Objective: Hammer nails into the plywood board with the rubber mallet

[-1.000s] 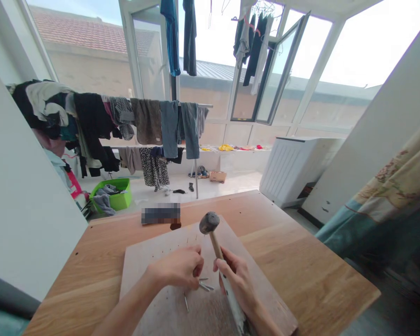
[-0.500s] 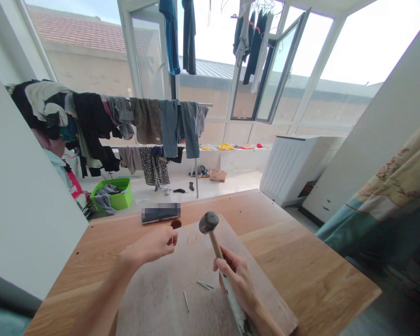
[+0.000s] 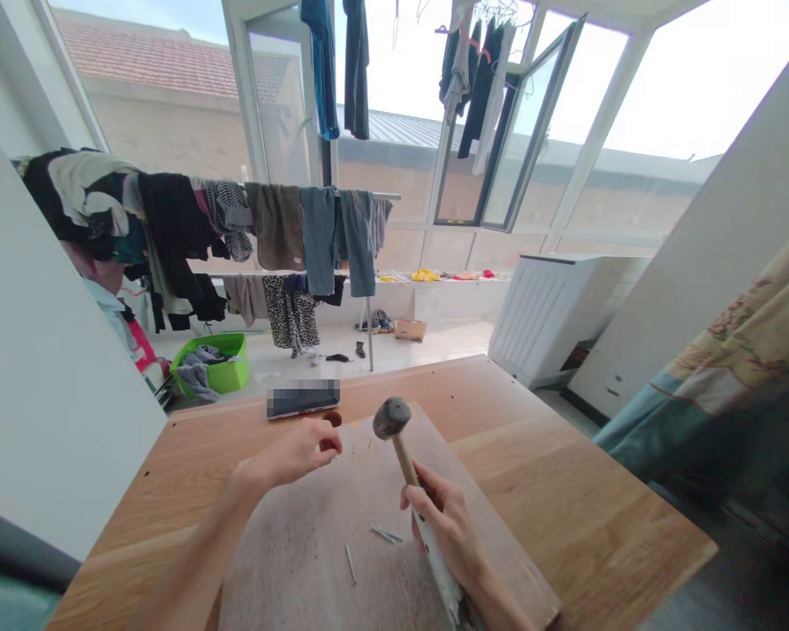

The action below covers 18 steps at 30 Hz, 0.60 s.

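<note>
- The hammer (image 3: 404, 460) is gripped by the right hand (image 3: 447, 526), whose fingers are wrapped tightly around the lower part of the wooden handle.
- The hammer is held tilted, with its dark head (image 3: 393, 417) raised above the far part of the board (image 3: 302, 561) and pointing away from the person.
- The left hand (image 3: 299, 451) is stretched out over the far left part of the board, with thumb and fingertips pinched together. Whether anything is caught between them cannot be told.
- The hammer head is seen just to the right of the left hand, apart from it.
- A few loose nails (image 3: 385, 535) are lying flat on the board beside the right hand, and a single nail (image 3: 350, 563) is lying nearer the person.
- The board is laid flat on the wooden desk (image 3: 565, 491).
- A flat dark device (image 3: 302, 399) is placed on the desk beyond the board.
- Beyond the desk, a clothes rack (image 3: 289, 228) hung with garments and a green basket (image 3: 214, 364) on the floor can be seen.
</note>
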Each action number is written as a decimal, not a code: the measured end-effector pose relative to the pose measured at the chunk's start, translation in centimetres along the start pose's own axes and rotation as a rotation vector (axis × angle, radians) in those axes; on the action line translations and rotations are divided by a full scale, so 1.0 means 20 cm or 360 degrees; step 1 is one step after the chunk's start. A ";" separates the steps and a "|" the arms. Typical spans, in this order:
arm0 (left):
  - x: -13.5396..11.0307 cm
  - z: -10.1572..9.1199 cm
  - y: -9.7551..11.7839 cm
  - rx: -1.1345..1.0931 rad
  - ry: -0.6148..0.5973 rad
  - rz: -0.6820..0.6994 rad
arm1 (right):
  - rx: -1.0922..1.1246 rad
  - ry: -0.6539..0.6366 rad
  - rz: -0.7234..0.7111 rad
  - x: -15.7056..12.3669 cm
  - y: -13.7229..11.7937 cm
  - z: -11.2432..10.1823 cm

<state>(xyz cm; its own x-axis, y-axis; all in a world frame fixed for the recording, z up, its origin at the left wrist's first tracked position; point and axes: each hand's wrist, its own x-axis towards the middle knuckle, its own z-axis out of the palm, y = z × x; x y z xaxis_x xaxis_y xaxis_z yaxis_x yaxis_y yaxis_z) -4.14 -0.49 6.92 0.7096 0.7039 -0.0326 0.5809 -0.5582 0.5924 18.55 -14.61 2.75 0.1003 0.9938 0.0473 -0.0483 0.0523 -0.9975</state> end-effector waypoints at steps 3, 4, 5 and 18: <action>0.01 0.01 -0.03 -0.0028 0.0050 0.0000 | 0.0002 -0.0016 0.0002 0.00 0.00 0.00; 0.01 0.02 -0.04 -0.0034 0.0066 0.0007 | 0.0001 -0.0021 0.0004 0.00 0.01 0.00; 0.01 0.02 -0.05 -0.0035 0.0069 0.0016 | 0.0001 -0.0025 0.0006 0.00 0.01 0.00; 0.05 0.11 -0.15 -0.0361 0.0065 -0.0095 | -0.0006 -0.0069 0.0020 0.00 0.02 0.00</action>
<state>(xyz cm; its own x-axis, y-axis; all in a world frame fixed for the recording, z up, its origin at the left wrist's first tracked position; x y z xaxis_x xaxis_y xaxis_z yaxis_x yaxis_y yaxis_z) -4.26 0.96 3.35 0.6571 0.7526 -0.0434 0.5139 -0.4051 0.7562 18.63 -14.52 2.30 0.0567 0.9977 0.0371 -0.0457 0.0397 -0.9982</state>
